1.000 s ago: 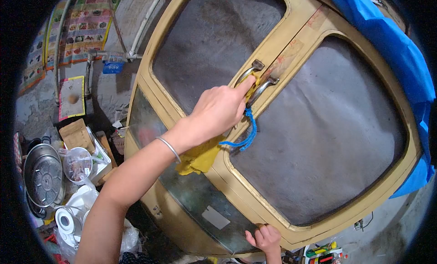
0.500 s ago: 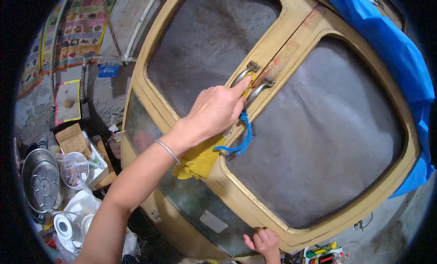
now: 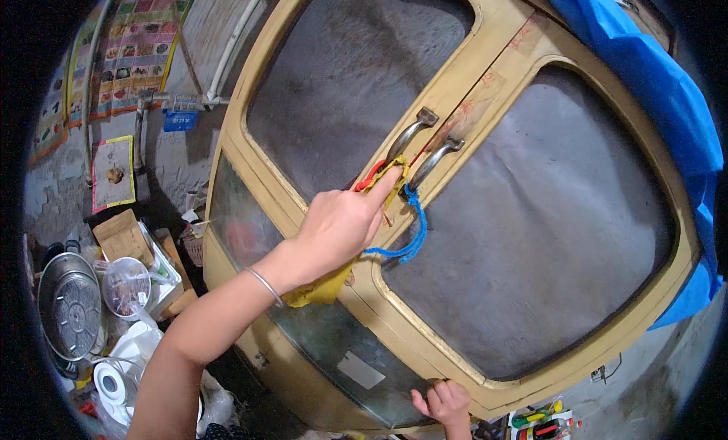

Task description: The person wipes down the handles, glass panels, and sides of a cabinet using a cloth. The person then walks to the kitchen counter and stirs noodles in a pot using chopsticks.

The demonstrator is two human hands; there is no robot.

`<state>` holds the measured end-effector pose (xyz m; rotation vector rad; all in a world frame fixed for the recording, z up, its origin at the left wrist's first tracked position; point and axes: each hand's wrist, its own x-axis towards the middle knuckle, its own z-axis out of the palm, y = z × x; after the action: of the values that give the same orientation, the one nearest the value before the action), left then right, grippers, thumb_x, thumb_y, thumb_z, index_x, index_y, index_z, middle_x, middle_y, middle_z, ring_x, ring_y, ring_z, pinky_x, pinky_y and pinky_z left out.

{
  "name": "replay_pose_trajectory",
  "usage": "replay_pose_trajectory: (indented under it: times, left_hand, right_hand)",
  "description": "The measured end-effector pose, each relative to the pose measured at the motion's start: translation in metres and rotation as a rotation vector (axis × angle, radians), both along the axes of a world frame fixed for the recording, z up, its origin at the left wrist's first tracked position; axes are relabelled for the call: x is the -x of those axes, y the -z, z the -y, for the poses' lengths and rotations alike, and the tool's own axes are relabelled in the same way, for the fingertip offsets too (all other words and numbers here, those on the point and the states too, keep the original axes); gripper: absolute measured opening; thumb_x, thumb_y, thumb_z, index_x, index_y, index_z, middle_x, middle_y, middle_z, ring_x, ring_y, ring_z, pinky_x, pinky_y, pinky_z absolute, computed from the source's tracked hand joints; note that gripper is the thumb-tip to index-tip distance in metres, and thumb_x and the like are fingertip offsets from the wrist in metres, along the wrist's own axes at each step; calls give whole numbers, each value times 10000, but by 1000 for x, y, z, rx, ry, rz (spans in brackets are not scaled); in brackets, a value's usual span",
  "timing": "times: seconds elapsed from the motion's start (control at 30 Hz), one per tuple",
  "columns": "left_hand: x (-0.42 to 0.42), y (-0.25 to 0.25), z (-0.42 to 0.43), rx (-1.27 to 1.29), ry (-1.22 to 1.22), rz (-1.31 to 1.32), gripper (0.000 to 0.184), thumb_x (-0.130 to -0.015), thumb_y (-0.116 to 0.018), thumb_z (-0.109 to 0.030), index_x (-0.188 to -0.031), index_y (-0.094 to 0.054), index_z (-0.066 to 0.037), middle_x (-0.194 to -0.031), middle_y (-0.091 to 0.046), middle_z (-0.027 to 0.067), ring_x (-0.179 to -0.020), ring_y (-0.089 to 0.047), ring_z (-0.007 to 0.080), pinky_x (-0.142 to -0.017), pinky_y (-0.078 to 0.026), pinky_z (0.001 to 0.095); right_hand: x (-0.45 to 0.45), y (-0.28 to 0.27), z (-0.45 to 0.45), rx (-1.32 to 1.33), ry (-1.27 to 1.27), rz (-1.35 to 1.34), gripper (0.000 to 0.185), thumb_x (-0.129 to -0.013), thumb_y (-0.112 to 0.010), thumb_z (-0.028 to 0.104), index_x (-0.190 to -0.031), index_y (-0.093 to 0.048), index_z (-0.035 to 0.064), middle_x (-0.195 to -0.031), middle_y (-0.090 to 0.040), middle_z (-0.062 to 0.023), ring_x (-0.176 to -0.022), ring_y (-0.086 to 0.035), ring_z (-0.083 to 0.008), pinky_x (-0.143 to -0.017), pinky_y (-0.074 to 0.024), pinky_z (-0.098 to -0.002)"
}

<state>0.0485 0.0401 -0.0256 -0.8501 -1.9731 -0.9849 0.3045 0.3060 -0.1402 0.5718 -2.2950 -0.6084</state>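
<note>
My left hand [image 3: 334,224], with a bracelet on the wrist, is shut on a yellow cloth [image 3: 322,287]. Its index finger presses the cloth to the door frame, by the lower end of a metal handle [image 3: 410,135]. A second metal handle [image 3: 437,164] is just to the right, with a blue cord [image 3: 412,248] hanging from it. A red cord [image 3: 369,175] shows beside the fingers. Both handles sit on the doors of a cream cabinet [image 3: 444,345]. At the cabinet's near edge rests my right hand [image 3: 446,404], fingers bent, thumb apart, nothing visible in it.
Dark panels [image 3: 523,228] fill both doors. A blue sheet [image 3: 671,114] drapes the cabinet's right side. Metal pans [image 3: 70,307], a plastic tub [image 3: 126,287] and white containers [image 3: 114,383] crowd the lower left. Tools [image 3: 542,421] lie at bottom right. A pipe [image 3: 235,42] runs along the wall.
My left hand has slid the cloth down and left from between the handles towards their lower ends. The red cord has come into view. My right hand has barely moved.
</note>
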Motion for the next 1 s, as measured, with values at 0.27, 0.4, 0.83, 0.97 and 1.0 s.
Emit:
replay_pose_trajectory:
  times: [0.27, 0.4, 0.83, 0.97, 1.0]
  left_hand:
    - [9, -10, -8, -110, 218, 62, 556, -846, -524, -126, -1374, -362, -67, -621, -559, 235, -577, -581, 405, -554, -462, 496]
    - [10, -27, -6, -189, 247, -24, 560, -807, -516, -87, -1356, -405, -87, -626, -546, 246, -578, -576, 406, -566, -453, 495]
    - [8, -24, -7, -191, 267, 34, 538, -831, -511, -85, -1357, -410, -122, -678, -573, 237, -605, -581, 406, -581, -454, 492]
    - [1, -17, -5, -142, 232, 91, 559, -838, -503, -109, -1381, -370, -123, -684, -585, 237, -611, -588, 411, -583, -464, 504]
    - [-3, -12, -3, -91, 203, 145, 574, -844, -499, -124, -1396, -343, -125, -686, -590, 237, -612, -592, 411, -585, -471, 508]
  right_hand:
    - [0, -2, 3, 0, 20, 8, 453, -692, -745, 330, -484, -383, 154, -547, -362, -3, -474, -422, -156, -429, -327, -284]
    - [1, -3, 2, -23, 29, 7, 449, -686, -747, 338, -488, -389, 153, -556, -383, -2, -479, -430, -156, -435, -329, -280]
    - [-2, -2, 3, 9, 57, 64, 335, -670, -744, 285, -549, -483, 113, -657, -525, -19, -498, -451, -182, -432, -337, -294]
    - [-3, -2, 2, 11, 56, 68, 320, -676, -740, 281, -558, -498, 108, -673, -540, -20, -504, -461, -180, -437, -345, -290]
    - [-2, -3, 3, 19, 46, 64, 318, -677, -739, 281, -560, -501, 106, -679, -545, -21, -504, -463, -178, -438, -347, -290]
